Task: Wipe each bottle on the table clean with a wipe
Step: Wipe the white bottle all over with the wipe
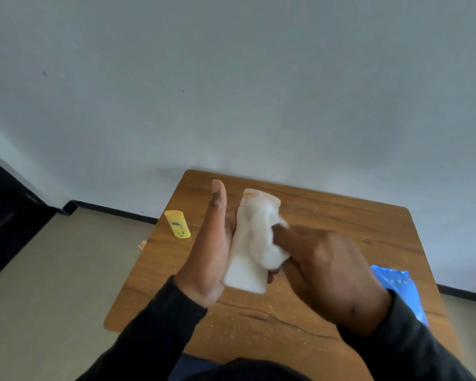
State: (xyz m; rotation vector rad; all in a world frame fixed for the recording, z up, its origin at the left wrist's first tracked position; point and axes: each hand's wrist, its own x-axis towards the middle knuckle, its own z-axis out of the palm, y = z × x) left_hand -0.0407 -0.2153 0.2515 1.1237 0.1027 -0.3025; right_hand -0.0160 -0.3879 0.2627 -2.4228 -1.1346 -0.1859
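A white bottle (246, 259) is being held above the wooden table (327, 224) at the centre of the frame, tilted so that its cap end is pointing toward the top of the frame. It is being supported by the left hand (212, 251), whose palm is lying against the bottle's left side with the thumb stretched straight upward; the other fingers are hidden behind the bottle, so whether they are curling round it cannot be told. A white wipe (270, 243) is being pressed against the bottle's right side and pinched in a bunch by the right hand (322, 268) (its fingertips are partly buried in the folds). A yellow bottle (177, 224) is lying near the table's left edge, left of centre in the frame, well apart from the hands. A blue packet (396, 287) is lying at the right edge of the table, partly covered by the dark right sleeve (412, 342).
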